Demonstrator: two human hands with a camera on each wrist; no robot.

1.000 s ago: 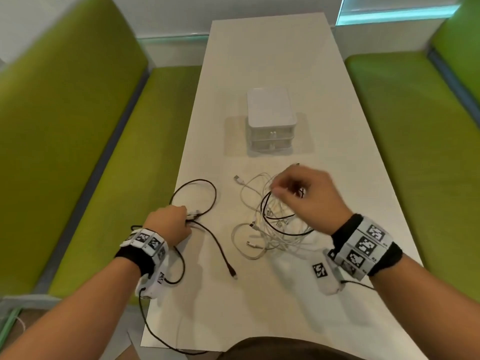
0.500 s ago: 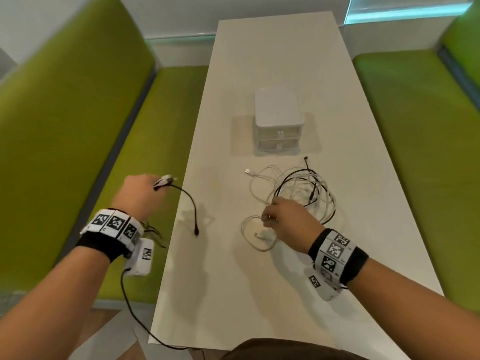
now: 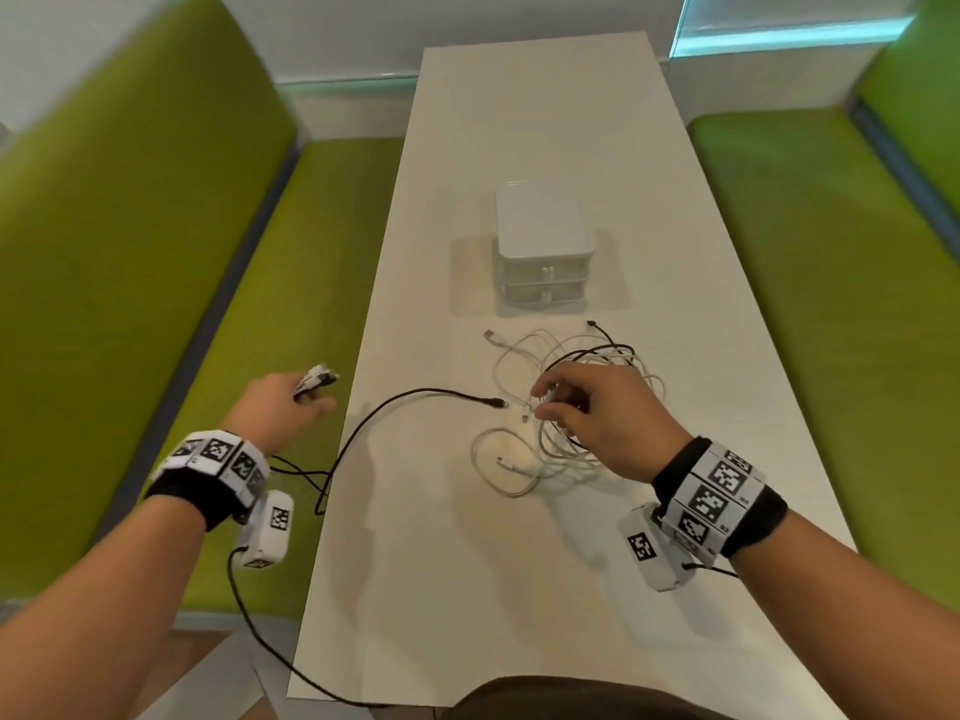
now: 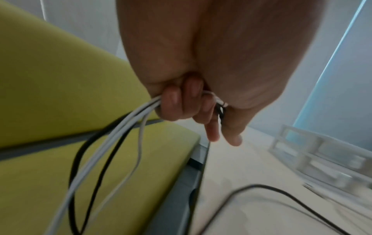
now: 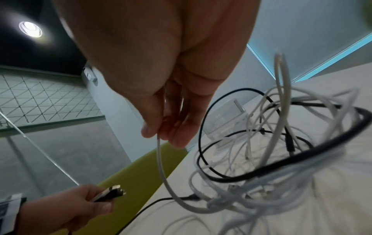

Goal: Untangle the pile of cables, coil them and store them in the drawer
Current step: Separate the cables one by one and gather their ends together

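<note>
A: Change since half a second back: the black cable point(image 3: 415, 397) now trails across the table point(image 3: 415, 589), its plug reaching right to the edge of the pile point(image 3: 566, 407); before, its plug end fell short near the left edge. The right hand point(image 3: 597, 413) has crept up the pile too.

B: Starting left: green bench point(image 3: 156, 252), and over it the left hand point(image 3: 280, 407), clear of the table edge.

A: Clenched on what?

B: A bundle point(image 4: 128, 125) of white and black cable runs, curled fingers point(image 4: 173, 105) wrapped round it, plug ends poking out the front. Loops hang below the fist over the seat.

A: Middle of the table?

B: The black cable arcs from the left wrist area over to the pile. Beyond the pile stands the drawer unit point(image 3: 543, 252), both drawers closed.

A: And the right?

B: Right hand sits atop the pile, thumb and fingertips point(image 5: 177, 135) pinching a white cable point(image 5: 163, 171) that curves down into the tangle. White and black strands loop all round it on the tabletop.
</note>
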